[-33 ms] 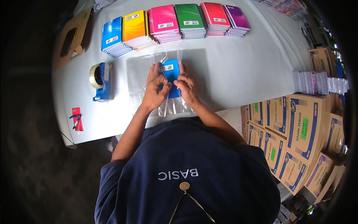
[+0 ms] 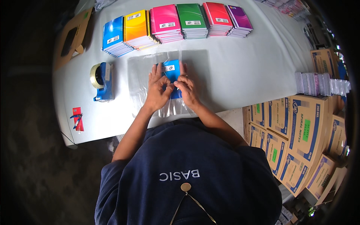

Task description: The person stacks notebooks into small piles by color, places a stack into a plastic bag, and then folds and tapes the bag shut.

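A blue spiral notebook [image 2: 172, 66] with a white label lies flat in front of me, among clear plastic film [image 2: 140, 75] that spreads over a grey mat [image 2: 201, 71] on the table. My left hand [image 2: 159, 90] rests on the notebook's left side, its outer fingers stretched forward while thumb and index pinch together. On the right side lies my right hand [image 2: 187, 90], thumb and index also pinched close to the left ones. Both pinches appear to be on the plastic film, though the fingertips partly hide it. Whether the notebook is inside the film I cannot tell.
Beyond the mat stand stacks of spiral notebooks, blue [image 2: 113, 32] through yellow, pink, green, red and purple [image 2: 240, 18]. A blue tape dispenser [image 2: 107, 82] sits left, near blue-handled cutters [image 2: 78, 120] on a red notebook. Cardboard boxes [image 2: 303, 127] are piled right; an opened carton [image 2: 73, 35] lies far left.
My thumbs and index fingers have drawn slightly closer together over the notebook. The view has shifted a little; otherwise things stay in place.
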Demonstrator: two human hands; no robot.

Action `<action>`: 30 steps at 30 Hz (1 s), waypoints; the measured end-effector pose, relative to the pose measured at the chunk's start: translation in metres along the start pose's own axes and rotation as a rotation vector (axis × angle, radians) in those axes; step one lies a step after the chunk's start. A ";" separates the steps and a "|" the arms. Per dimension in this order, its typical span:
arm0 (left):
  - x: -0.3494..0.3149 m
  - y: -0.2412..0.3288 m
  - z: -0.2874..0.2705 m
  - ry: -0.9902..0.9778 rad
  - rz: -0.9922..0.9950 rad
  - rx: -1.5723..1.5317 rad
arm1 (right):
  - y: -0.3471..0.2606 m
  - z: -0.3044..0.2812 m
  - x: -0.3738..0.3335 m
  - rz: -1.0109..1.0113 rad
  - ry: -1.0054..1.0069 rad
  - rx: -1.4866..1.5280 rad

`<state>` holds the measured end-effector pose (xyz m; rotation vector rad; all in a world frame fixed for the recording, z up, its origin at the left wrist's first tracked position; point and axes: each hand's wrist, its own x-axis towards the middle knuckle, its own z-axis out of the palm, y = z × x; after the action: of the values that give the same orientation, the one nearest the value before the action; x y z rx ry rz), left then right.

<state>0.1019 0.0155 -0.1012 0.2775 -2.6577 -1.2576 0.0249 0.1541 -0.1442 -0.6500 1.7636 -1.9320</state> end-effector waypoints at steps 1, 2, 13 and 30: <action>-0.002 0.002 0.006 -0.002 0.007 0.123 | -0.001 0.001 -0.001 0.049 -0.051 0.050; -0.005 0.003 0.009 -0.005 0.016 0.245 | 0.001 0.006 -0.001 0.006 -0.032 0.028; 0.002 0.003 -0.009 -0.347 -0.132 -0.083 | -0.016 0.003 0.013 -0.257 -0.293 -0.756; -0.048 0.015 -0.012 -0.329 0.099 0.588 | -0.039 -0.019 0.053 0.183 -0.740 -0.678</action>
<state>0.1495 0.0283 -0.0864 0.0103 -3.2281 -0.4967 -0.0291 0.1400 -0.1044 -1.1839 1.8330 -0.7580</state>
